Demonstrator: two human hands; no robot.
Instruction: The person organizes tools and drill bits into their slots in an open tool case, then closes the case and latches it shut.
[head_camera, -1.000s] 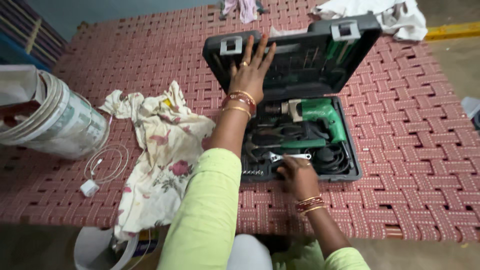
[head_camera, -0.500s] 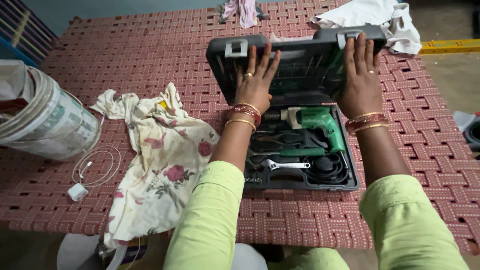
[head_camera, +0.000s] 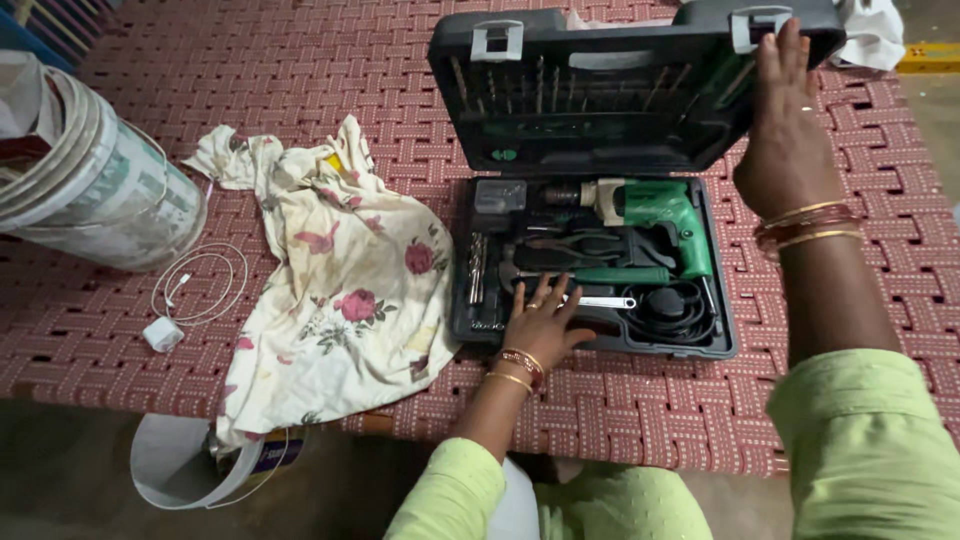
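A dark grey tool case lies open on a red woven cot. Its raised lid holds a row of drill bits. In the tray lie a green drill, pliers, a silver wrench and a coiled black cord. My left hand rests flat on the tray's front part, fingers spread beside the wrench. My right hand presses flat against the lid's right edge, near a grey latch. Neither hand grips anything.
A floral cloth is spread left of the case. Further left lie a white charger with cable and a white bucket on its side. Another white bucket stands below the cot's near edge. White cloth sits at the far right.
My left hand came off the lid and dropped to the tray's front by the wrench. My right hand stayed on the lid's right side. The lid stands more open.
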